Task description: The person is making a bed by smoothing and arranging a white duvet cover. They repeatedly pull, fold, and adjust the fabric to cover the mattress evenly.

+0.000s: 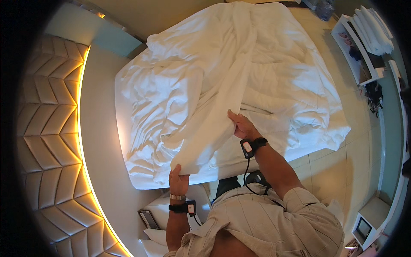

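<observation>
A white sheet [205, 144] lies in long folds across the bed, and its near part is lifted between my hands. My left hand [179, 181] grips the sheet's near corner by the bed's front edge, thumb on top. Farther up and to the right, my right hand [241, 124] pinches the sheet's side edge. Some fingers of both hands are hidden behind the cloth. Beneath and around it, crumpled white bedding [285, 83] covers the mattress [123, 128], whose pale side shows at the left.
A quilted headboard panel [53, 128] with a lit strip curves along the left. Folded white towels [371, 30] sit on a white shelf unit [366, 69] at the upper right. Tiled floor [356, 135] runs along the right. White pillows [155, 245] lie at bottom left.
</observation>
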